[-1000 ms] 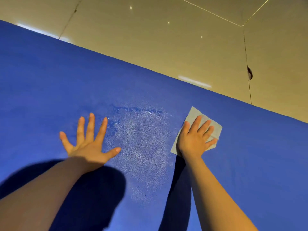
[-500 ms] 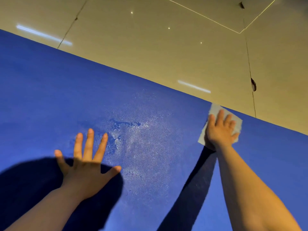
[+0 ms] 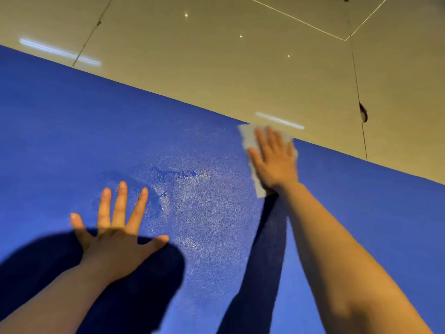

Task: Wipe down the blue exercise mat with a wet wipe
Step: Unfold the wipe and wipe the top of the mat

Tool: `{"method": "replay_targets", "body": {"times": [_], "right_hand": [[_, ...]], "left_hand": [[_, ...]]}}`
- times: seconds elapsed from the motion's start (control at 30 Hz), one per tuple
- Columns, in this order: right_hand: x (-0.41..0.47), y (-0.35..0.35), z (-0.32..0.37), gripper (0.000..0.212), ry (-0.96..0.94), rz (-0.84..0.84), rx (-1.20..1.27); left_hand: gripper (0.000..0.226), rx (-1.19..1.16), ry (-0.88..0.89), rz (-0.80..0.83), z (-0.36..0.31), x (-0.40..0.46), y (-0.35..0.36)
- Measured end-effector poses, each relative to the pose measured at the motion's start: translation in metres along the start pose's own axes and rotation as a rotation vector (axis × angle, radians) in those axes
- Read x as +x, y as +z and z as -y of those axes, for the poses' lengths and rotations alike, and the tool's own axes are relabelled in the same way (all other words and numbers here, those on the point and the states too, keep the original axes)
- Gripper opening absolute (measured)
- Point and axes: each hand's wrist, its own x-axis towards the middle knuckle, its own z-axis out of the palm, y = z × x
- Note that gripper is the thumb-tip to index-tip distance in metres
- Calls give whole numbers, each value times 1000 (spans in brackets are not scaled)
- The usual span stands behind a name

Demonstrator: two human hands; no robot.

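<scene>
Blue exercise mat [image 3: 60, 141], spread on tiled floor [image 3: 216, 56]: steadied near-left by flat, splayed left hand [image 3: 115, 239]; wet wipe [image 3: 250, 145] pressed at far edge under straight-fingered right hand [image 3: 274, 160], for even contact.

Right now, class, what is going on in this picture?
A person is wiping a blue exercise mat laid on a tiled floor. The right hand presses a pale wet wipe flat at the mat's far edge, fingers straight. The left hand rests spread on the mat, holding nothing. Between the hands lies a damp, glistening patch.
</scene>
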Motion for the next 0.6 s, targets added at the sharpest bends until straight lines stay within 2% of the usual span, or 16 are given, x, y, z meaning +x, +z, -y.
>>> {"method": "replay_targets", "body": {"times": [0.07,0.13,0.23,0.3,0.47,0.53,0.6], "right_hand": [[-18,-5,-53,62,321,16,92],[-31,-9,-77,62,592,29,193],[-13,-7,-48,64,768,-7,290],[-3,0,-4,63,668,-41,246],[-36,25,116,60,48,-3,78],[-46,23,108,58,-102,28,52],[-53,22,68,58,-19,-7,91]], "left_hand": [[92,-5,-3,1,-1,-1,0],[91,-3,-4,-4,-2,-1,0],[90,-9,-18,-12,-2,-1,0],[88,-13,-36,-6,-5,-3,-1],[84,-12,-65,-52,-6,-6,-3],[87,-9,-37,-76,-6,-5,-2],[89,-2,-7,-106,-3,-2,3]]}}
